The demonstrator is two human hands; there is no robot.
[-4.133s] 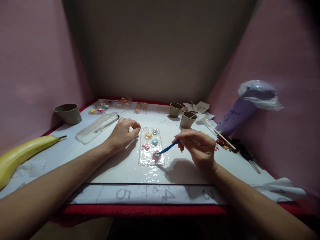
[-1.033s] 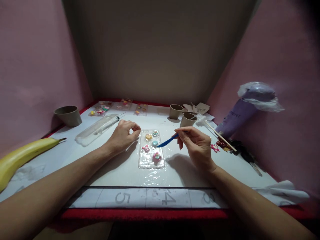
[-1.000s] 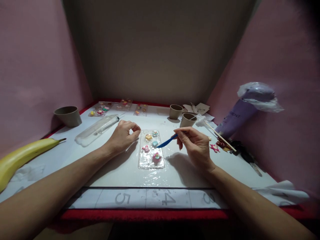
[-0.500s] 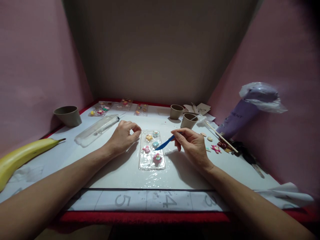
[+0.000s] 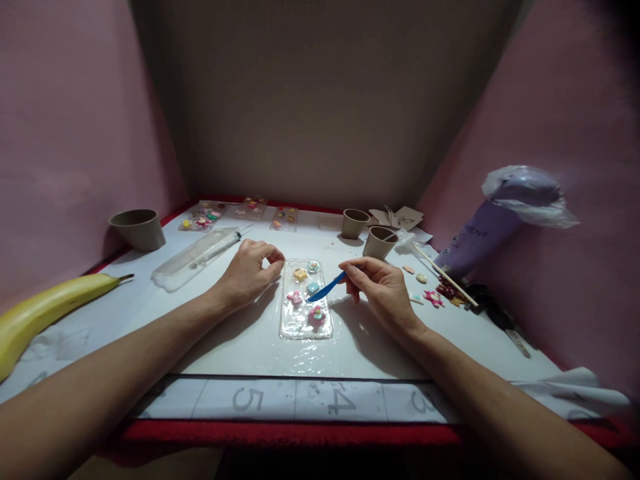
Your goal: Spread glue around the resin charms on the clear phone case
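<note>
A clear phone case (image 5: 306, 331) lies flat on the wet, shiny white board, bearing several small charms. Among them are a pink flower charm (image 5: 317, 316), a pink figure charm (image 5: 294, 298) and a blue charm (image 5: 313, 289). My left hand (image 5: 257, 267) has curled fingers, with thumb and forefinger at the case's far left corner; their exact grip is hard to see. Between thumb and fingers, my right hand (image 5: 383, 287) pinches a blue plastic knife (image 5: 327, 289). Its blade slants down leftward over the middle of the case, its tip beside the pink figure charm.
At left are a banana (image 5: 60, 303), a cup (image 5: 137, 230) and a syringe (image 5: 215, 247) on a clear sleeve. Two cups (image 5: 355, 224), loose charms (image 5: 433, 299), a wooden stick (image 5: 445, 275) and a purple bag (image 5: 480, 233) stand or lie right. Decorated clear cases (image 5: 253, 207) sit behind.
The knife tip has shifted slightly left over the case. My left hand keeps its place at the corner, and the whole view has moved a little.
</note>
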